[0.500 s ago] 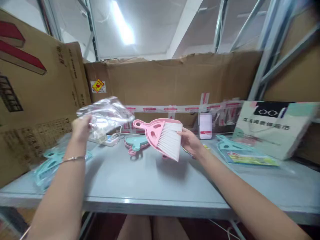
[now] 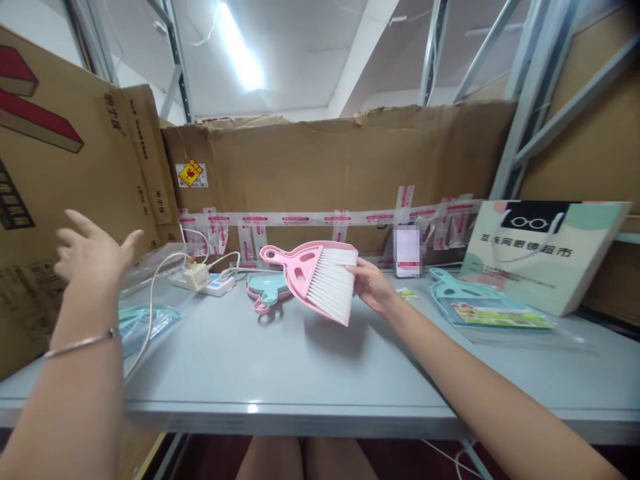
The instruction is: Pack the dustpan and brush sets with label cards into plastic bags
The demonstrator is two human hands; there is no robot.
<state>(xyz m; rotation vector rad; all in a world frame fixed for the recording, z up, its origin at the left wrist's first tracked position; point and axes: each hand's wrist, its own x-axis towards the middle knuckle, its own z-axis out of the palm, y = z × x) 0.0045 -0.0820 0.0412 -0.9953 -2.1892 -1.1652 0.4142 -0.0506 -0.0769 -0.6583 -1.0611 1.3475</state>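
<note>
My right hand point(image 2: 373, 283) grips a pink dustpan point(image 2: 295, 267) and its nested brush with white bristles point(image 2: 331, 283) by the bristle end, above the table. The pink handle points left. My left hand point(image 2: 93, 253) is raised at the left with fingers spread, holding nothing. Beneath and beyond that arm lies a teal dustpan in clear plastic point(image 2: 150, 327), partly hidden by the forearm. Behind the pink set, a small teal dustpan point(image 2: 269, 287) rests over a pink one point(image 2: 262, 305) on the table.
A packaged teal dustpan set point(image 2: 480, 300) lies at the right before a white paper bag point(image 2: 545, 260). A phone point(image 2: 409, 251) leans at the back. A power strip point(image 2: 217, 285) with a charger point(image 2: 197, 277) and white cables is back left. Cardboard boxes point(image 2: 310, 167) wall the table point(image 2: 240, 373).
My left hand has let go of the clear plastic bag, moved left and spread its fingers. My right hand still holds the pink dustpan and brush in nearly the same place.
</note>
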